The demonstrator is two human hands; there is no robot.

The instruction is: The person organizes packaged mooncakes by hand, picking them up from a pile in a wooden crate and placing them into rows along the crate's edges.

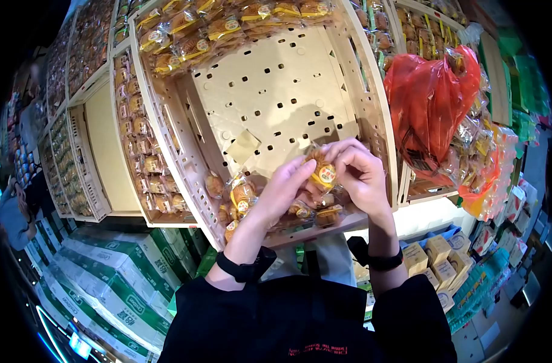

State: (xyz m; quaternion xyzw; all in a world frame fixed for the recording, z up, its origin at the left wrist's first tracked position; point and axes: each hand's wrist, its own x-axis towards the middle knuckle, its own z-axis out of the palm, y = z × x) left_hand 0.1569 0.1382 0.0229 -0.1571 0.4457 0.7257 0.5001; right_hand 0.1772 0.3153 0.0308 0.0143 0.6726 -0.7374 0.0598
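Observation:
A wrapped bread roll with a yellow band and a round white label is between my two hands, above the front part of a cream plastic crate. My left hand grips its left side, thumb laid along the wrapper. My right hand is closed, with thumb and fingertips pinching at the right edge of the same wrapper. Below my hands, more wrapped bread rolls lie along the crate's near side, partly hidden by my wrists.
Wrapped rolls fill the crate's far end, and a square piece of card lies on its perforated floor. At right, a red plastic bag sits on packaged goods. Green-and-white cartons are stacked at lower left, with small boxes at lower right.

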